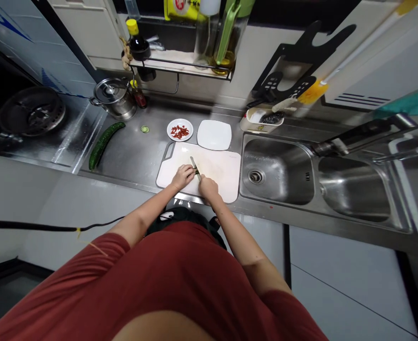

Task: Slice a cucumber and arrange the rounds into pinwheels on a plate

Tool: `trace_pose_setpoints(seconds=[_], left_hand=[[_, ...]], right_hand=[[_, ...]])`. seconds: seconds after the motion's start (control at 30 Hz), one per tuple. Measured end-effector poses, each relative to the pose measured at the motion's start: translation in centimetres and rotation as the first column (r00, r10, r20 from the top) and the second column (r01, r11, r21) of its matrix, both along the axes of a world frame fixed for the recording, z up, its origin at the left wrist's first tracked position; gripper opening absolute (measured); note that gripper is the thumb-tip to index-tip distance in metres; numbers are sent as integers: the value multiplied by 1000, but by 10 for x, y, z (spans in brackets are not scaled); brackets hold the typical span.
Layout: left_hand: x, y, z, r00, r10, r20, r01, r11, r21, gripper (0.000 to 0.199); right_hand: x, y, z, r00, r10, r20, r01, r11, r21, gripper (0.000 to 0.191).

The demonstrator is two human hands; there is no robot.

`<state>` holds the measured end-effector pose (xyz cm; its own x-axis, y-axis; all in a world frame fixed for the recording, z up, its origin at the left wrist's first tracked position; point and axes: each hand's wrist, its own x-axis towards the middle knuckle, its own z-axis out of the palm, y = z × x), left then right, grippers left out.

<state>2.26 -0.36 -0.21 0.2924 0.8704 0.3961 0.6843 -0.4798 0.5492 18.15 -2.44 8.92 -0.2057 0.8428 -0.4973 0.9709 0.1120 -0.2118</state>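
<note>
A white cutting board [223, 180] lies on the counter in front of me. My right hand [209, 187] is wrapped around the handle of a knife [193, 161], its blade pointing away and slightly left over the board. Fingers bent together, my left hand [183, 176] holds down a small dark green cucumber piece [196, 171] right beside the blade. Most of that piece is hidden by fingers and knife. A long whole cucumber [104, 143] rests on the counter to the left, and thin pale green slices [145, 129] lie nearer the board.
Behind the board stand a plate of chopped red pieces [179, 131] and a square white plate [214, 134]. A double steel sink [280, 166] is to the right. At the left are a lidded pot [112, 97], a red bottle [139, 97] and a stove burner [31, 113].
</note>
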Motion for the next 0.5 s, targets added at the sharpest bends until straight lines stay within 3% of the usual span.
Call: trace_pose_setpoints(seconds=[0.23, 0.5], left_hand=[[1, -1, 1, 1000, 12, -12, -12, 1000, -9, 23], [0, 0, 0, 1000, 9, -27, -9, 1000, -5, 23]], right_hand=[[11, -20, -8, 1000, -1, 29, 1, 1000, 0, 22], [-3, 2, -13, 1000, -10, -3, 10, 999, 33, 26]])
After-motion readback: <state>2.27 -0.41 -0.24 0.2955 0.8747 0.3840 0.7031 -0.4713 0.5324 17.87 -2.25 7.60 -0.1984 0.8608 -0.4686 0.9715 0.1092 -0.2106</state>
